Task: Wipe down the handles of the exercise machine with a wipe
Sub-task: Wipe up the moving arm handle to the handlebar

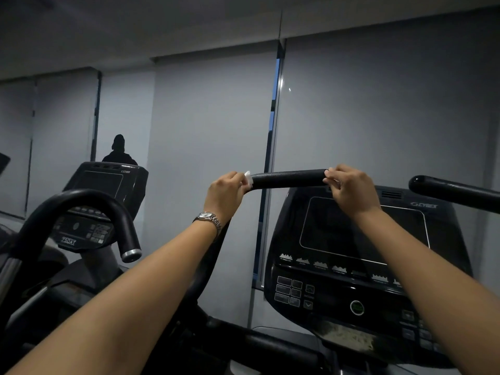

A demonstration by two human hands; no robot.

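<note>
Handle: the handle (288, 179), a black foam-covered bar, runs level between the two hands in front of the grey blind (378, 109), just above the console (365, 239).
Wipe: the wipe (247, 180), small and white, sits on the handle's left stretch, and only a crumpled edge shows past the fingertips.
Left hand: the left hand (226, 189) grips the bar from the left with its fingers curled close together, pinching the wipe against the foam. Most of the wipe is hidden under the fingers and palm.
Right hand: the right hand (351, 188) holds the bar's right end with its fingers bent and bunched and its thumb against them, pinching the foam. A pale fleck shows by the fingertips, and I cannot tell whether it is wipe or nail.
Between the hands: bare foam, well clear of the wipe.
Wrist: a metal watch (209, 217) is on the left arm.
Second handle: the second handle (446, 189), another black bar, reaches in from the right edge, apart from both hands.
Neighbouring machine: the neighbouring machine (105, 182) stands to the left with its own dark screen. A curved grip (81, 201) with a silver end cap arches in front of it.
</note>
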